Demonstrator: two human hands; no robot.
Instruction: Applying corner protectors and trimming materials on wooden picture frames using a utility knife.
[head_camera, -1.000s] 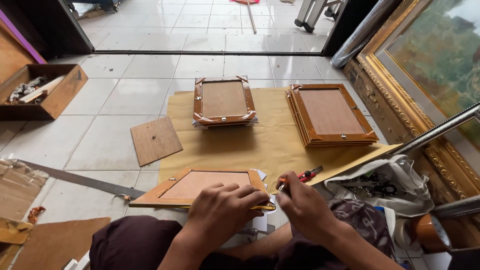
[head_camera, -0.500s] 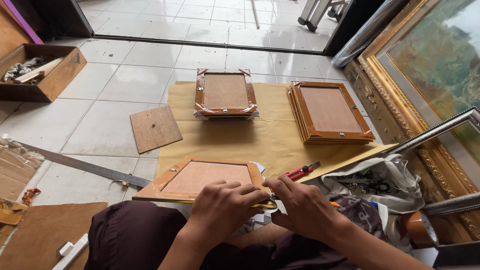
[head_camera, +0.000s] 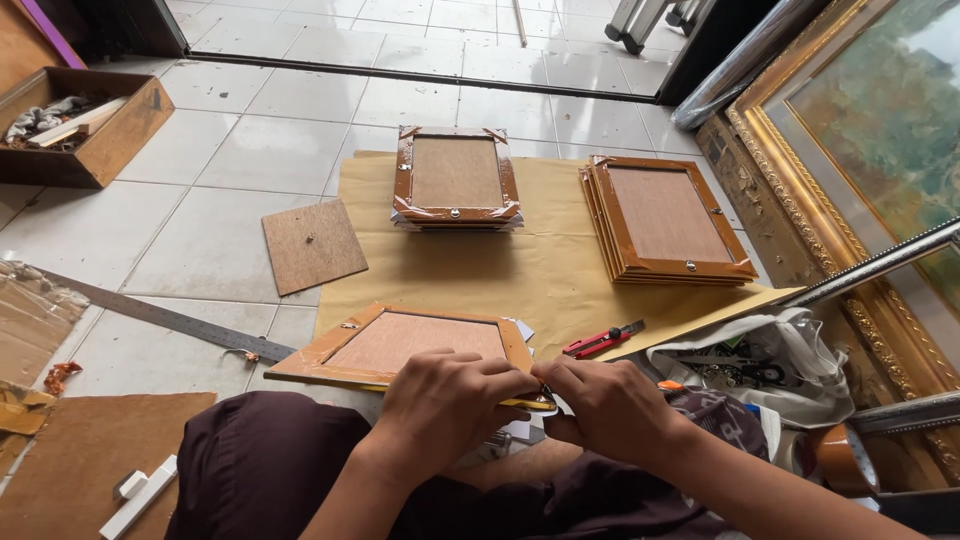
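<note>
I had both hands on the near corner of the wooden frame (head_camera: 415, 345), which lay back-side up across my lap and the floor tiles, at the front edge of the yellow-brown paper sheet (head_camera: 545, 270). Left hand (head_camera: 445, 400) was curled over the frame's near edge, fingers clenched on it. Right hand (head_camera: 610, 405) was pressed in beside it at the same corner, fingertips pinched together — whether they held something small or only the frame edge, I couldn't tell. The two hands were touching or nearly so.

Around it: a red utility knife (head_camera: 603, 340) lay on the paper just right of the frame. Further back on the paper sat two stacks of finished frames — centre stack (head_camera: 455, 178) and right stack (head_camera: 665, 218), well apart from each other. A loose square of brown board (head_camera: 313, 245) lay on the tiles left of the paper, a long steel ruler (head_camera: 150, 315) lay diagonally nearer my left. A white bag of tools (head_camera: 755, 355) sat right of my right hand, a large gilt frame (head_camera: 800, 190) leaned beyond it
</note>
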